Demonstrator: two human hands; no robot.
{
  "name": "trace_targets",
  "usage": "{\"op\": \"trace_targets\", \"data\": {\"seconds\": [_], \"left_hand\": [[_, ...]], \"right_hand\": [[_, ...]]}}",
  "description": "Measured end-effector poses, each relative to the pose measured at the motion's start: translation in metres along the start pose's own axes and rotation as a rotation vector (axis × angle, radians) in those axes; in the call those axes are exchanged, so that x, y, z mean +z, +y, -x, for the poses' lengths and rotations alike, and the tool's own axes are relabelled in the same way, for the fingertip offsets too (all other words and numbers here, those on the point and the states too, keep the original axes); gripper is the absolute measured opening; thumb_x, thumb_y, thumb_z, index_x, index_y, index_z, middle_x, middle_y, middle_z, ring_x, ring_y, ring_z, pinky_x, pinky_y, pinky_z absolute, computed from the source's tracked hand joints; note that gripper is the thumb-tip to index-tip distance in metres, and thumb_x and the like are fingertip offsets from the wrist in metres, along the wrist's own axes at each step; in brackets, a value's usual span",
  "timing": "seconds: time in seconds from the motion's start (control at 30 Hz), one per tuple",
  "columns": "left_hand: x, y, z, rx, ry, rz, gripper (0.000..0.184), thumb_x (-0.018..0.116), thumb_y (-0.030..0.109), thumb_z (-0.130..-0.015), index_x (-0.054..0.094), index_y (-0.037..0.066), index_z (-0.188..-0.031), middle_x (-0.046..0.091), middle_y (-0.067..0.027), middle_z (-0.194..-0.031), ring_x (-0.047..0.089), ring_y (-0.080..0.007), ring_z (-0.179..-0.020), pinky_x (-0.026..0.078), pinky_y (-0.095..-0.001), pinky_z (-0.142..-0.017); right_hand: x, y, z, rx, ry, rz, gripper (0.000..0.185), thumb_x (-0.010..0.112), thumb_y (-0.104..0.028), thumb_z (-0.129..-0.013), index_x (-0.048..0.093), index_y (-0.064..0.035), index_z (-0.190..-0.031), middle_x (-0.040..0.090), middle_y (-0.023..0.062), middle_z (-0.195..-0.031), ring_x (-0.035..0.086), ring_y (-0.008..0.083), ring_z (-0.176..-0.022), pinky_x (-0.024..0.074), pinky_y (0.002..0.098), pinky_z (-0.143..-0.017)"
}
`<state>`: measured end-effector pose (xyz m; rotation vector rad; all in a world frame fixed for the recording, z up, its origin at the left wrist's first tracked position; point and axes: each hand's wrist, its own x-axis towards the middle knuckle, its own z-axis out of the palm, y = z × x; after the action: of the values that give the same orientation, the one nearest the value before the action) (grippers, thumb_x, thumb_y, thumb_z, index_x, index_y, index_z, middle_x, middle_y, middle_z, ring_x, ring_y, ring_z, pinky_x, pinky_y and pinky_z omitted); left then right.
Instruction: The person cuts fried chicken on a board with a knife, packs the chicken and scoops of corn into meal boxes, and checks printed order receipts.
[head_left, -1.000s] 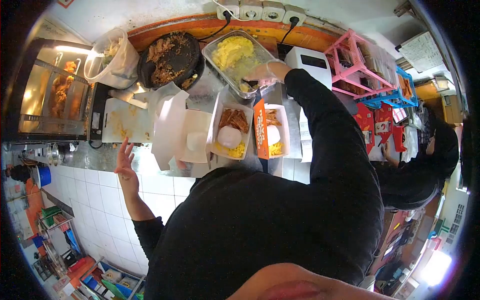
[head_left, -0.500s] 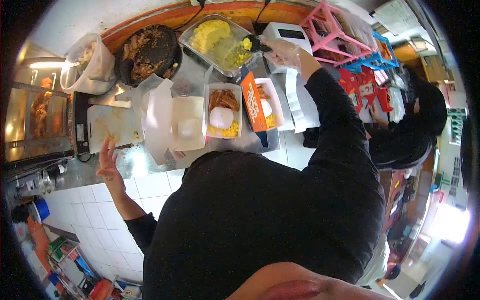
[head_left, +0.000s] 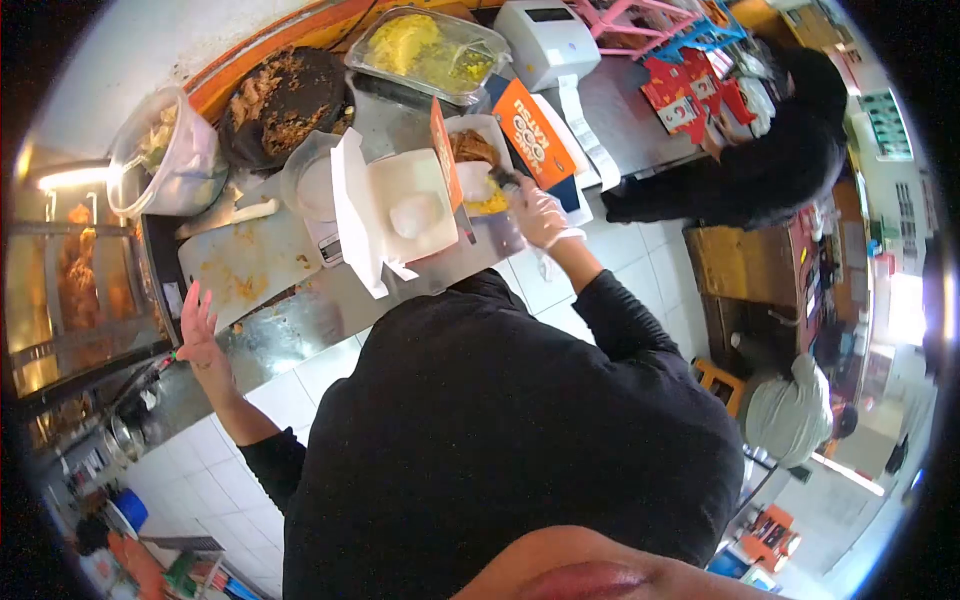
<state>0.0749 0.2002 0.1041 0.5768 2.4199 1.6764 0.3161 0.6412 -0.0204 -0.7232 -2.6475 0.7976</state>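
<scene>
My right hand (head_left: 541,214), in a clear glove, grips a black spoon (head_left: 504,178) over the open box (head_left: 485,128) of brown shredded meat, white rice and yellow egg. Fingers spread, my left hand (head_left: 203,335) is raised by the counter's front edge and holds nothing. Left of the filled box stands an open white box (head_left: 415,176) with a mound of rice (head_left: 416,214). An orange printed lid (head_left: 535,133) covers part of a box on the right. Behind them, a clear tray (head_left: 430,52) contains yellow egg.
A black stone mortar (head_left: 297,108) with brown meat and a plastic bucket (head_left: 172,155) stand back left. The stained cutting board (head_left: 240,262) lies near a lit glass cabinet (head_left: 75,280). A white printer (head_left: 545,40) is at the back. A co-worker in black (head_left: 780,150) handles red boxes (head_left: 690,92).
My right hand has brought the spoon from the egg tray down to the filled box. The view has turned, and the boxes have shifted. My left hand stays raised and spread.
</scene>
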Motion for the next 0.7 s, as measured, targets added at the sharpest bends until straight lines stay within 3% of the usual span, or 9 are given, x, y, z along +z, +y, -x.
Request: {"op": "trace_targets", "data": {"seconds": [0.13, 0.27, 0.43, 0.53, 0.57, 0.6, 0.63, 0.67, 0.7], "left_hand": [[-0.028, -0.041, -0.012, -0.006, -0.082, 0.094, 0.113, 0.009, 0.086, -0.063, 0.029, 0.001, -0.134, 0.032, -0.0128, -0.139, 0.033, -0.0309, -0.126, 0.022, -0.0469, -0.103], [-0.033, -0.028, -0.017, -0.004, -0.129, 0.199, 0.109, 0.014, 0.085, -0.066, 0.028, 0.002, -0.134, 0.031, -0.0126, -0.14, 0.032, -0.0328, -0.126, 0.016, -0.0496, -0.104], [-0.049, 0.0, -0.022, 0.072, -0.145, 0.075, 0.107, 0.01, 0.083, -0.067, 0.029, 0.003, -0.134, 0.032, -0.0125, -0.139, 0.033, -0.0326, -0.125, 0.017, -0.0487, -0.104], [-0.065, 0.016, -0.013, 0.101, -0.025, -0.021, 0.106, 0.007, 0.082, -0.068, 0.03, 0.003, -0.134, 0.033, -0.0123, -0.138, 0.034, -0.0314, -0.125, 0.02, -0.0476, -0.104], [-0.069, 0.019, -0.012, 0.127, -0.028, -0.033, 0.106, 0.006, 0.082, -0.067, 0.029, 0.002, -0.134, 0.033, -0.0123, -0.138, 0.034, -0.0312, -0.125, 0.02, -0.0476, -0.104], [-0.072, 0.022, -0.012, 0.153, -0.035, -0.043, 0.107, 0.006, 0.082, -0.067, 0.029, 0.002, -0.134, 0.034, -0.0123, -0.138, 0.034, -0.0309, -0.125, 0.02, -0.0475, -0.104], [-0.075, 0.021, -0.011, 0.153, -0.008, -0.033, 0.107, 0.006, 0.082, -0.067, 0.03, 0.002, -0.134, 0.034, -0.0124, -0.138, 0.035, -0.0309, -0.125, 0.02, -0.0474, -0.104], [-0.079, 0.017, -0.01, 0.154, 0.017, -0.024, 0.107, 0.006, 0.082, -0.067, 0.03, 0.002, -0.133, 0.034, -0.0126, -0.138, 0.035, -0.0309, -0.124, 0.021, -0.0472, -0.103], [-0.078, 0.017, -0.004, 0.149, 0.043, -0.008, 0.106, 0.008, 0.082, -0.068, 0.03, 0.003, -0.134, 0.034, -0.0131, -0.137, 0.036, -0.031, -0.123, 0.021, -0.0471, -0.103]], "right_hand": [[-0.012, -0.039, 0.019, 0.451, -0.185, 0.055, 0.052, 0.043, -0.034, -0.087, 0.028, -0.0199, -0.134, 0.059, 0.0247, -0.094, 0.059, 0.0409, -0.085, 0.045, 0.0474, -0.075], [-0.012, -0.058, 0.007, 0.221, 0.246, -0.164, 0.049, 0.049, -0.028, -0.087, 0.035, -0.0122, -0.13, 0.056, 0.0223, -0.107, 0.055, 0.0394, -0.099, 0.0432, 0.0443, -0.081], [-0.052, -0.065, -0.043, 0.185, 0.452, -0.254, 0.035, 0.048, -0.025, -0.085, 0.047, -0.004, -0.113, 0.059, 0.0228, -0.099, 0.058, 0.0357, -0.093, 0.0453, 0.0422, -0.079], [-0.116, -0.092, -0.066, 0.215, 0.253, 0.095, 0.035, 0.058, -0.029, -0.077, 0.056, -0.0025, -0.101, 0.061, 0.0192, -0.088, 0.062, 0.0263, -0.076, 0.0498, 0.0349, -0.066], [-0.112, -0.069, -0.08, 0.127, 0.391, -0.426, 0.032, 0.058, -0.029, -0.078, 0.059, -0.0049, -0.099, 0.061, 0.0172, -0.082, 0.062, 0.0216, -0.077, 0.0495, 0.0341, -0.067], [-0.145, -0.075, -0.093, 0.297, 0.175, -0.191, 0.028, 0.056, -0.026, -0.079, 0.06, -0.0059, -0.098, 0.061, 0.0142, -0.081, 0.061, 0.0188, -0.082, 0.0491, 0.0317, -0.067], [-0.09, 0.037, -0.147, -0.275, 0.447, -0.586, 0.026, 0.055, -0.028, -0.08, 0.062, -0.0062, -0.094, 0.063, 0.0125, -0.079, 0.061, 0.0185, -0.076, 0.0478, 0.0313, -0.066], [-0.14, -0.019, -0.129, -0.119, 0.312, 0.079, 0.036, 0.054, -0.039, -0.079, 0.064, -0.0051, -0.086, 0.063, 0.0114, -0.073, 0.06, 0.0194, -0.068, 0.046, 0.0316, -0.065], [-0.151, -0.024, -0.146, 0.315, 0.121, -0.065, 0.043, 0.05, -0.046, -0.079, 0.065, -0.0061, -0.082, 0.062, 0.0118, -0.067, 0.06, 0.0213, -0.062, 0.0452, 0.0323, -0.066]]}}
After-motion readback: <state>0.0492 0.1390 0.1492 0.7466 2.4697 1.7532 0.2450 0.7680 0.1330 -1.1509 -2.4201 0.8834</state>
